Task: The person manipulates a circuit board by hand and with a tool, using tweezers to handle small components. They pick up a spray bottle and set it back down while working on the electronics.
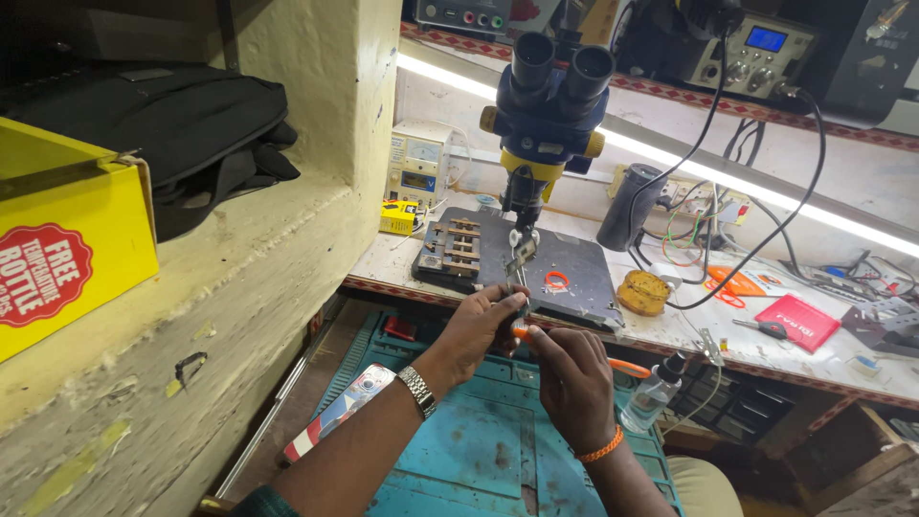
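My left hand (476,330), with a metal watch on its wrist, pinches a pair of slim metal tweezers (518,270) that point up toward the microscope base. My right hand (572,375), wearing an orange wristband, holds an orange-handled tool (522,332) close against the left hand's fingers. Both hands meet just in front of the dark work plate (574,282) under the blue and yellow stereo microscope (548,105). What the tweezers' tips hold is too small to tell.
A circuit board jig (452,247) and an orange ring (556,281) lie on the plate. A brass wool ball (642,292), a red case (796,322), a small clear bottle (655,394), cables and a soldering station (756,53) surround it. A yellow box (67,239) and black bag (182,124) sit left.
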